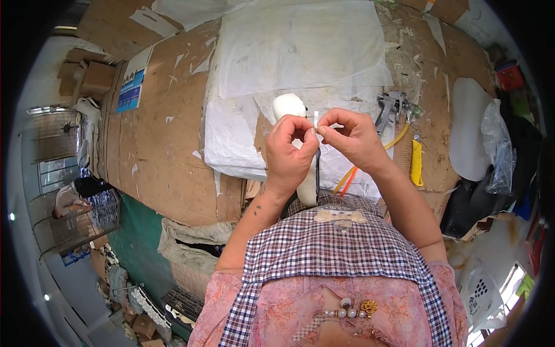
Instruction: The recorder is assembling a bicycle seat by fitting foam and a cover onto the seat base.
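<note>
Both hands meet over the worktable, fingertips close together. Between them is a narrow white strip (316,117), its upper end poking up. My left hand (291,151) is closed in a pinch at the strip's lower part. My right hand (351,134) pinches from the other side, thumb and forefinger pressed together. Behind and below the hands lies a long off-white piece with a rounded far end (287,105) and a black band along its right side. Its near end (308,189) rests by my checked apron (341,248); the hands hide its middle, and I cannot make out its kind.
White sheets (300,49) cover part of the cardboard-topped table (167,133). Right of my hands lie a metal spray gun (393,109) with a yellow hose (399,136) and a yellow-handled tool (416,163). Farther right are a pale panel (467,130) and clear plastic (500,150).
</note>
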Demonstrator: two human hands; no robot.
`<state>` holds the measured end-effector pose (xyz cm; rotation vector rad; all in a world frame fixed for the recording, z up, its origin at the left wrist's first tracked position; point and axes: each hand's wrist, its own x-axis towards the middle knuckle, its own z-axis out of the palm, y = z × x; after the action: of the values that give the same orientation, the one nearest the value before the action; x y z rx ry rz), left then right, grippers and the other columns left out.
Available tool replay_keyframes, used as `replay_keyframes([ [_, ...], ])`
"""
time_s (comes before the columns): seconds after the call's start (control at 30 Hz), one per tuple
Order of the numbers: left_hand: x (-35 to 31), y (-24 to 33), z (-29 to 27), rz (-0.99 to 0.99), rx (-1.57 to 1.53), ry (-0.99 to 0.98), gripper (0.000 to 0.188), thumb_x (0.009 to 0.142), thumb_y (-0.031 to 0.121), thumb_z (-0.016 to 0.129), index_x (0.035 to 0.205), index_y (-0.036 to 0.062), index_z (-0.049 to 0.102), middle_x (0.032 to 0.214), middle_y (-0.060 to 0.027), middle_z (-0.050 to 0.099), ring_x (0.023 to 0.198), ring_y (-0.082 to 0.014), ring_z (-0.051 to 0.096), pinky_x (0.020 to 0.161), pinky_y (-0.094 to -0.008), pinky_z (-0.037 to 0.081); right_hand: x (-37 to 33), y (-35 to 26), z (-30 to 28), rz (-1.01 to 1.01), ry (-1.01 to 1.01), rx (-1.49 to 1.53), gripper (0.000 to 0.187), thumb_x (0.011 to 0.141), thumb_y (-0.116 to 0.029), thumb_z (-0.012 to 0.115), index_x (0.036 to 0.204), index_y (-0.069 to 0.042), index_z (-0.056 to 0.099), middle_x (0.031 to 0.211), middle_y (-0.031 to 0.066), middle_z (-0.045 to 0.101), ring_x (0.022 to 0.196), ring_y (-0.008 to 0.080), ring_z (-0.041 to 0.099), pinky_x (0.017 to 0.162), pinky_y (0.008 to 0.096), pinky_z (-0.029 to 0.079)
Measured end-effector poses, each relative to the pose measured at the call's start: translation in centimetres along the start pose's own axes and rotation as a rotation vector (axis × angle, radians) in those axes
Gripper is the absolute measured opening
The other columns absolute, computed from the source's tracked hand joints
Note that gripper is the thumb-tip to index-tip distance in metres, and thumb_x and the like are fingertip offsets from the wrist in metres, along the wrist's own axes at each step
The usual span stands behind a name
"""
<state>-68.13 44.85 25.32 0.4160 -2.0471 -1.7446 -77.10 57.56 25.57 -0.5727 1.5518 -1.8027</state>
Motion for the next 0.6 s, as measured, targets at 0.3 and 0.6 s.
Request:
replay_keyframes([
  [0.3,0.3,0.8,0.1,0.248,0.250,-0.055,0.008,0.079,0.002,0.060,0.083,0.0002,0.055,0.077,-0.0055,0.057,0.066,-0.0127,0.056,0.060,-0.0255,0.046,0.2,-0.4,0.0,-0.160,0.041,-0.250,0.006,0.083,-0.004,0.058,0.080,0.001,0.056,0.077,-0.0016,0.056,0.071,0.0032,0.051,0.061,0.0188,0.045],
  [0.6,0.3,1.0,0.4,-0.307,-0.375,-0.036,0.008,0.085,0.001,0.057,0.092,-0.0018,0.055,0.086,-0.0047,0.060,0.076,-0.0077,0.058,0.070,-0.0214,0.050,1.0,-0.2,-0.2,-0.527,0.052,-0.531,0.009,0.070,-0.002,0.061,0.071,-0.001,0.052,0.065,0.0073,0.050,0.063,0.0198,0.050,0.057,0.0306,0.042],
])
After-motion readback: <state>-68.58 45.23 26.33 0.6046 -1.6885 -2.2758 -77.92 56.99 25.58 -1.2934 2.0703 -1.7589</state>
